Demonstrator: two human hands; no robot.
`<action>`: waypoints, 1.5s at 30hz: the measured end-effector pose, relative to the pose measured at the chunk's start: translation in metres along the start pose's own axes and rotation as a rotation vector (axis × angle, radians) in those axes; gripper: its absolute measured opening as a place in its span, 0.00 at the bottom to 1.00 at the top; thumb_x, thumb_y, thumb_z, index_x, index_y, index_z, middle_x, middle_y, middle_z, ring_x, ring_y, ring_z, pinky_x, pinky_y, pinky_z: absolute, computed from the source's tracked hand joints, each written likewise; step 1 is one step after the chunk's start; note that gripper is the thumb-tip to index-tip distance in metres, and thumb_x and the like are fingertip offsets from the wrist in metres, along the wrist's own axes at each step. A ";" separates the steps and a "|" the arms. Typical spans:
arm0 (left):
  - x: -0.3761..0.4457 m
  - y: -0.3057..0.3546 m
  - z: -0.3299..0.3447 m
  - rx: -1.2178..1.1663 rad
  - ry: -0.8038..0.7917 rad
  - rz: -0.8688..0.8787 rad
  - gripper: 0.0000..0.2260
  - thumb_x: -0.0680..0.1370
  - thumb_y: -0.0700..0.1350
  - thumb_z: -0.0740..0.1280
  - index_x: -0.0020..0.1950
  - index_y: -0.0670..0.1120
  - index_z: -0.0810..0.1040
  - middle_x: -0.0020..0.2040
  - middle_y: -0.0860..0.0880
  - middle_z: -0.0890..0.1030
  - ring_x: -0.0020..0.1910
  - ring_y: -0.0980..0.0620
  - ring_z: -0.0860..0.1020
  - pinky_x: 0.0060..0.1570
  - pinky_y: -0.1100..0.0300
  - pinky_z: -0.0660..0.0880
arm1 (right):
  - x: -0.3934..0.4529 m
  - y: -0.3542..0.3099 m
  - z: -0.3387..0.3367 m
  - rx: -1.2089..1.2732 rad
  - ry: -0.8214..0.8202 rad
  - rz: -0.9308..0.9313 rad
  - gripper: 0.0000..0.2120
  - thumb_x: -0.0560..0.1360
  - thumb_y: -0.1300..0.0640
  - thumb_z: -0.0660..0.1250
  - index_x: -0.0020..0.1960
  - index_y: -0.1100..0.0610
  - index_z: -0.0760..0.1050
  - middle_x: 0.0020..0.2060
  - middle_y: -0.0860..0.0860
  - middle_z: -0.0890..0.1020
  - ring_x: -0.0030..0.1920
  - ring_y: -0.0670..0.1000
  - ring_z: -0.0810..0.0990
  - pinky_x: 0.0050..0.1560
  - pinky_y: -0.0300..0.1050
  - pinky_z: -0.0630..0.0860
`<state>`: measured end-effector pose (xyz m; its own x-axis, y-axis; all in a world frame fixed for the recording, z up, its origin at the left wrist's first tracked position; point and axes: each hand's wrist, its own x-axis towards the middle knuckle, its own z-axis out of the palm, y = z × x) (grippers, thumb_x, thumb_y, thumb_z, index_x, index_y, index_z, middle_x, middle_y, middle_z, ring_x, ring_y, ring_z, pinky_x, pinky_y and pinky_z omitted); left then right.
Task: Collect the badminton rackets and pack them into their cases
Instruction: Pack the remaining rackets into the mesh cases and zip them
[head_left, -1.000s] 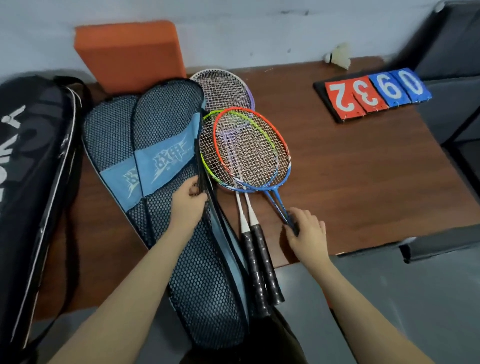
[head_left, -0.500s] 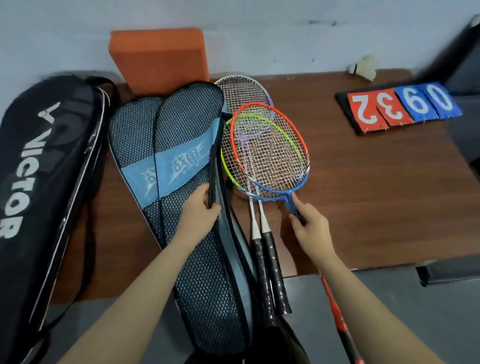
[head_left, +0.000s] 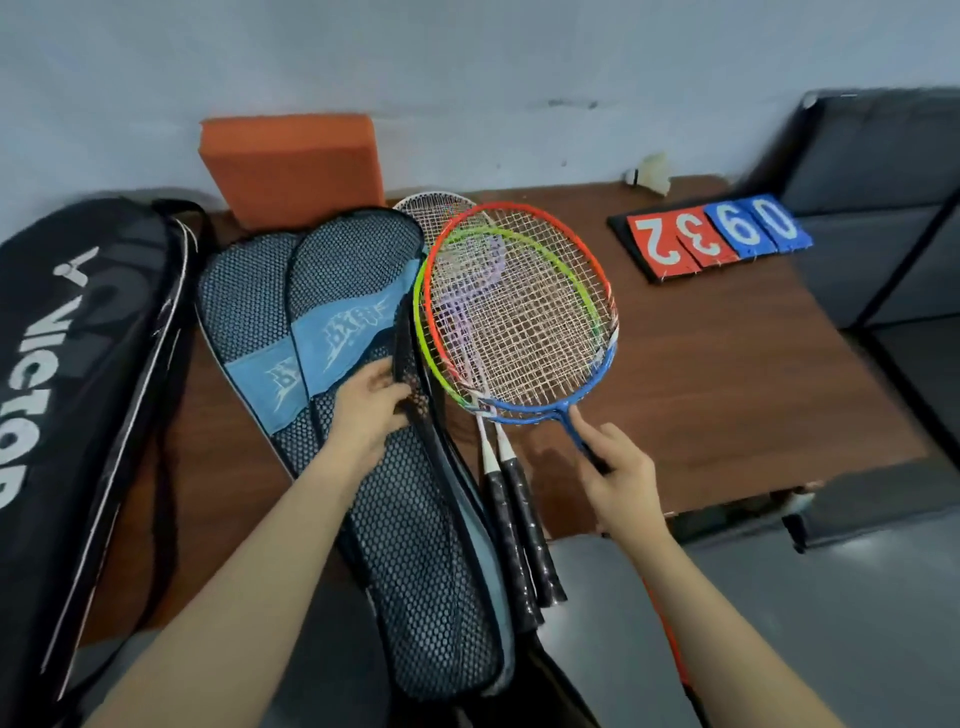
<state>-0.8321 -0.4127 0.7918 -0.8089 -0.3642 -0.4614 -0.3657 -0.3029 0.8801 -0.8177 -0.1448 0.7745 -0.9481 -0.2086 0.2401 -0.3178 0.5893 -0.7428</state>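
Right fingers (head_left: 597, 441) pinch the racket (head_left: 519, 312) shaft; left fingers (head_left: 384, 379) grip the case (head_left: 405, 519) edge.

Orange foam block (head_left: 293, 169) stands against the wall (head_left: 467, 67); shuttlecock (head_left: 652, 174) and flip scoreboard (head_left: 711, 241) lie on the brown counter (head_left: 727, 389).

Your right fingers (head_left: 597, 436) pinch the blue shaft of the orange-and-blue racket (head_left: 519, 306), its head raised and tilted over the others. Just left of those fingers lie the green-framed racket (head_left: 423, 332) and a white one (head_left: 431, 208) (mostly hidden), black grips side by side. Your left fingers (head_left: 384, 379) hold the open edge of the top mesh case (head_left: 415, 545), which overlaps a second mesh case (head_left: 244, 301).
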 end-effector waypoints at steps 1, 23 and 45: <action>-0.001 0.003 -0.001 0.007 0.010 0.013 0.18 0.77 0.33 0.61 0.66 0.44 0.70 0.53 0.47 0.79 0.45 0.55 0.81 0.34 0.63 0.78 | -0.006 -0.002 0.000 -0.022 -0.025 -0.003 0.28 0.71 0.73 0.65 0.66 0.52 0.72 0.33 0.51 0.70 0.33 0.47 0.68 0.35 0.35 0.66; -0.034 0.011 -0.018 0.449 0.027 0.339 0.18 0.75 0.37 0.64 0.62 0.53 0.76 0.45 0.67 0.75 0.36 0.72 0.75 0.36 0.74 0.72 | -0.005 -0.036 0.034 -0.002 -0.388 0.113 0.22 0.74 0.65 0.65 0.65 0.47 0.73 0.34 0.46 0.70 0.35 0.48 0.70 0.36 0.49 0.69; -0.046 0.007 -0.034 0.068 0.001 0.158 0.16 0.76 0.37 0.65 0.44 0.59 0.81 0.46 0.48 0.80 0.40 0.55 0.79 0.37 0.52 0.78 | 0.063 -0.071 0.111 0.383 -0.229 0.410 0.21 0.71 0.65 0.66 0.61 0.49 0.77 0.34 0.48 0.80 0.28 0.44 0.64 0.28 0.37 0.64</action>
<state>-0.7820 -0.4276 0.8152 -0.8582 -0.4037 -0.3172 -0.2648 -0.1813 0.9471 -0.8530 -0.2866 0.7725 -0.9518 -0.2117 -0.2219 0.1403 0.3429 -0.9288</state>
